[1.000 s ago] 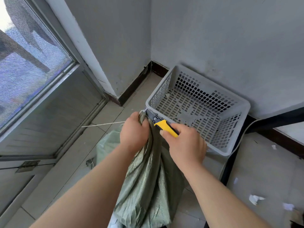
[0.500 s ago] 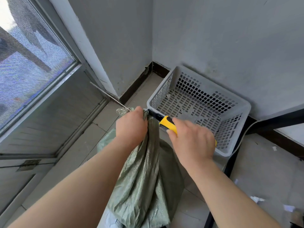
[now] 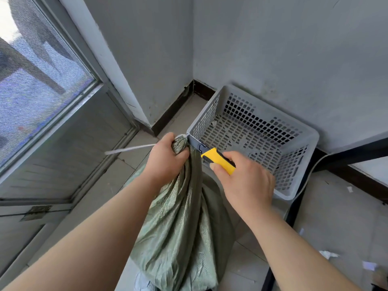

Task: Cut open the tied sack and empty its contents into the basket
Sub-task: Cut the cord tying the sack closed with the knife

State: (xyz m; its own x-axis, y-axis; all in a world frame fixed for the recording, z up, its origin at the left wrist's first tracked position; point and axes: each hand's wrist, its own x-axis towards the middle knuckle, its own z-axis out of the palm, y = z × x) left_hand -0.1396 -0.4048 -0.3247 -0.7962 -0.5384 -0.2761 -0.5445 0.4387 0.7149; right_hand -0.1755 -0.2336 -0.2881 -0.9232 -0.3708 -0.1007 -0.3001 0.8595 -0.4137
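Note:
A green woven sack [image 3: 184, 227] hangs upright above the tiled floor, its neck bunched in my left hand [image 3: 165, 159], which is shut on it. A thin white tie strand [image 3: 130, 148] sticks out leftward from that fist. My right hand [image 3: 245, 181] grips a yellow and black utility knife [image 3: 217, 158], whose dark front end points at the sack's neck just right of my left fist. The blade itself is hidden. Behind the knife, a grey perforated plastic basket [image 3: 296, 185] stands in the wall corner and looks empty.
A screened glass door [image 3: 42, 97] with a grey frame fills the left side. Grey walls with dark skirting close the corner. A black metal frame [image 3: 294, 208] and a cable run along the basket's right. White paper scraps [image 3: 328, 254] lie on the floor at the right.
The white tie strand has swung from pointing up-left to pointing left. Both hands and the sack's neck stay close to the basket's near corner, with the knife still at the neck.

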